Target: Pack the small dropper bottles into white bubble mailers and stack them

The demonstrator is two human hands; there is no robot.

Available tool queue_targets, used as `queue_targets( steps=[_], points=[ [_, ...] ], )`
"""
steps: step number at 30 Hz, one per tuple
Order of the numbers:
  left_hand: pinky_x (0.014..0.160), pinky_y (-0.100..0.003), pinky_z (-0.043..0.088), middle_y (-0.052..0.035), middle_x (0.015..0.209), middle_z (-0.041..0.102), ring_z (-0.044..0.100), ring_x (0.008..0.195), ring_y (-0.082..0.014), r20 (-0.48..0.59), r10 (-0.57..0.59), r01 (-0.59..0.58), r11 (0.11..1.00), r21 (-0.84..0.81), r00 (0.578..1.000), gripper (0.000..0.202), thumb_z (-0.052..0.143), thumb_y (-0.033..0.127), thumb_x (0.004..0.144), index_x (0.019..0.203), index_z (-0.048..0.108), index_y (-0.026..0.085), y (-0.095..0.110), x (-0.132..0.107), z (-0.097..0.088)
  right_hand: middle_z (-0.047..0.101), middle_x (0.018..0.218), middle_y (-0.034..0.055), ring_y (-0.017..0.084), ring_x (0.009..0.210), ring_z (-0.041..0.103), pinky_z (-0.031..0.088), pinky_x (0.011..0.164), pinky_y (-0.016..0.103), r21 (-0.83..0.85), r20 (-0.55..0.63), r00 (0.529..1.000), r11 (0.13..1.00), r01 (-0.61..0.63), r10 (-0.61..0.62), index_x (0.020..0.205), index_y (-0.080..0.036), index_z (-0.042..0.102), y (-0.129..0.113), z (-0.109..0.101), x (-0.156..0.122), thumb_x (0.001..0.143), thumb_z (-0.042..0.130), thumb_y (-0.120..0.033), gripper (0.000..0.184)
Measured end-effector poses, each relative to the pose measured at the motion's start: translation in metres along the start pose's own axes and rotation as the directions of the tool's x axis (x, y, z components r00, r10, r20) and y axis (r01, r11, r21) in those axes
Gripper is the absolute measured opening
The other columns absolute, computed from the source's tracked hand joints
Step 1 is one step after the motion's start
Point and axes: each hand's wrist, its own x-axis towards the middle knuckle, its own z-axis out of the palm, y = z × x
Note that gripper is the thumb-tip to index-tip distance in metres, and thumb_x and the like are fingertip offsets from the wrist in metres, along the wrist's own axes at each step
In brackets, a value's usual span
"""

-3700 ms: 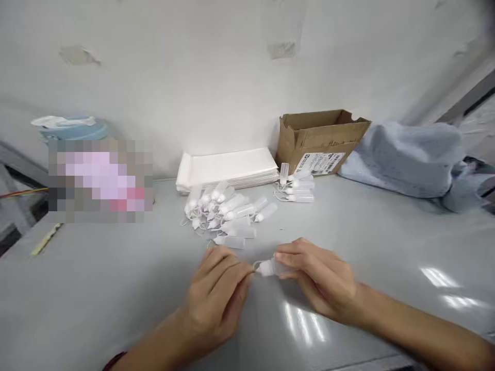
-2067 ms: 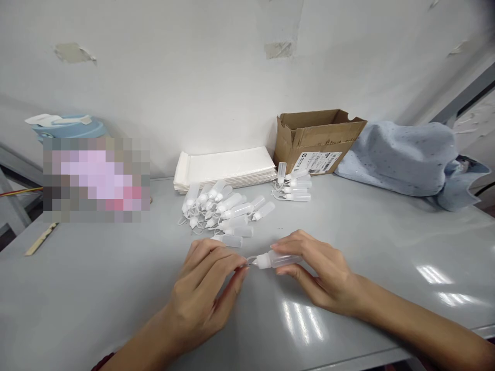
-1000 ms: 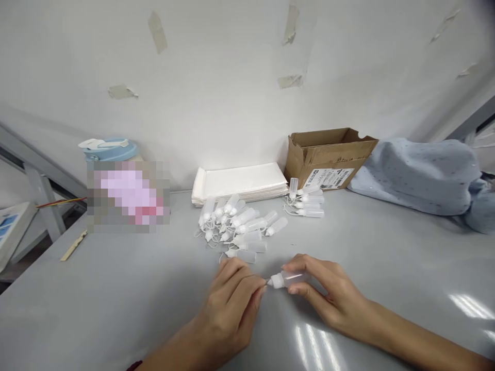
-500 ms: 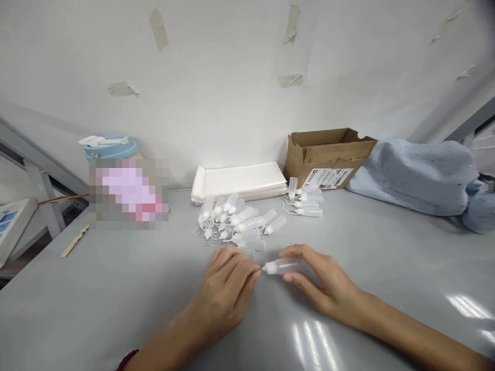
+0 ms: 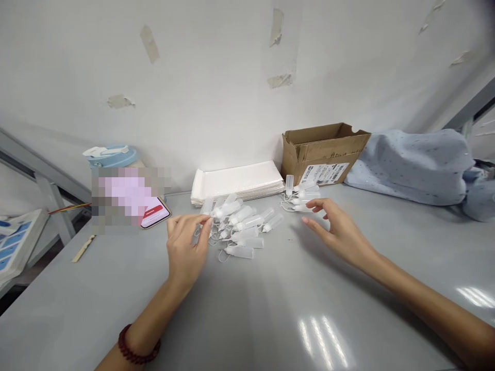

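Note:
My left hand is at the left side of a pile of small clear plastic dropper bottles. Its thumb and index finger are pinched at the tip end of one dropper bottle, which points to the right. Farther right, my right hand has thumb and fingers apart, beside a smaller group of the same bottles. Its fingertips partly cover the nearest bottle of that group, and I see nothing gripped between them. Thin looped cords hang from the bottle necks.
Behind the pile lies a stack of white padded envelopes. An open cardboard box stands by the wall, with light blue cloth to its right. A phone, partly blurred, and a blue-lidded container are at the left.
My right hand has moved away and right to the smaller group, and the bottle it held is no longer between its fingers. My left hand has moved left and away to the pile, onto a bottle.

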Motion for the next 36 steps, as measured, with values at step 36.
queue_targets(
  steps=[36],
  points=[
    [0.067,-0.028,0.046,-0.0025,0.08,0.066,0.054,0.085,-0.0196,0.102,-0.088,0.086,0.996,0.029,0.991,0.02,0.054,0.018,0.086,0.106,0.058,0.018,0.035,-0.005,-0.014,0.064,0.097,0.0116,0.029,0.093,0.057,0.045,0.078,0.043,-0.139,0.124,0.99,0.987,0.082,-0.064,0.086,-0.02,0.053,0.026,0.017,0.009,0.084,0.046,-0.017,0.008]
  ],
)
